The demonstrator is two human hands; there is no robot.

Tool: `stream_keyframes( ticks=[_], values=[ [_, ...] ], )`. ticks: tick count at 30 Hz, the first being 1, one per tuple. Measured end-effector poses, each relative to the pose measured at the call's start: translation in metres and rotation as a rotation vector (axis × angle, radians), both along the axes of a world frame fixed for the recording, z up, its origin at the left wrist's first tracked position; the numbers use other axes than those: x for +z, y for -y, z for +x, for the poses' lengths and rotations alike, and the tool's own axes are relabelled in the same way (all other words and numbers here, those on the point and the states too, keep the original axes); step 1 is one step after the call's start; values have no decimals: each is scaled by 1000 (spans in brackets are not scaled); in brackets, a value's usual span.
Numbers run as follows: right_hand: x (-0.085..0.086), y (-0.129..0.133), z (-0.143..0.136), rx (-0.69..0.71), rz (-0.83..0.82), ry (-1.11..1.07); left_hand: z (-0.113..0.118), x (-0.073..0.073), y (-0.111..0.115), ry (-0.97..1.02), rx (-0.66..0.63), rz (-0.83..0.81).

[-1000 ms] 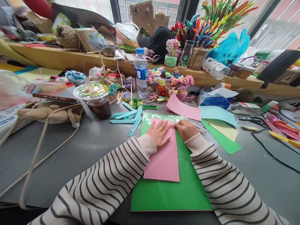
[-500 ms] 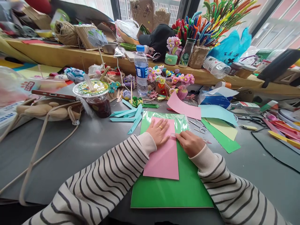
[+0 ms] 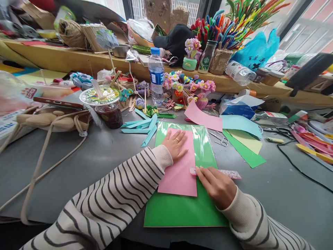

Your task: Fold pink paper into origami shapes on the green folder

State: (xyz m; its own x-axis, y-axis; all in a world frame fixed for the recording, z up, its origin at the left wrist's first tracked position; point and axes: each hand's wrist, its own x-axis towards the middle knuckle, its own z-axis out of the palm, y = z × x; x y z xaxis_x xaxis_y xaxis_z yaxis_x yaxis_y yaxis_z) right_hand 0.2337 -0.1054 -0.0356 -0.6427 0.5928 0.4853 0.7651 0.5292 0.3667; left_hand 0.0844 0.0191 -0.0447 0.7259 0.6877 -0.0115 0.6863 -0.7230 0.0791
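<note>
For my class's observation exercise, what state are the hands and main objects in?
Pink sheet: lying flat
Patterned strip: gripped
Left hand: spread flat on pink sheet
Right hand: closed on strip
Water bottle: upright, capped
Drink cup: upright, lidded
Turquoise strips: piled loosely

I have, on my remote link, the sheet (image 3: 179,180) on the pad (image 3: 166,211), the ruler (image 3: 230,174) across the sheet's 3 o'clock edge, scissors (image 3: 220,139) at 2 o'clock, strips (image 3: 152,123) at 11, the cup (image 3: 109,114) at 10, flowers (image 3: 179,85) at 12 before the ledge (image 3: 73,62).
</note>
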Motion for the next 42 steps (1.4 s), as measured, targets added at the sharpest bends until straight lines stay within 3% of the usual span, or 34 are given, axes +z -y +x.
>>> stream_keyframes(
  ticks=[7,15,18,21,25,28,30,33,36,42],
  values=[
    [-1,31,-8,76,-49,-35,0,-1,-1,29,-10,21],
    [-13,52,-1,135,-165,-135,-2,2,0,34,-15,-21],
    [-3,51,6,216,-258,-223,-2,7,-3,41,-25,-49],
    [17,39,21,258,-323,-333,-3,17,-2,-9,-54,-87],
    [31,10,55,-4,-163,-311,-1,31,11,-72,-292,-115],
    [18,-12,78,-290,60,-201,3,34,27,-85,-414,-96],
    [3,-22,86,-407,67,-149,6,32,34,-83,-410,-23],
    [-13,-28,88,-370,-27,-86,10,31,38,-66,-390,137],
    [-18,-29,86,-356,-96,-98,14,36,33,-42,-431,241],
    [1,-28,91,-339,-266,-416,4,67,5,115,-475,220]
  ],
)
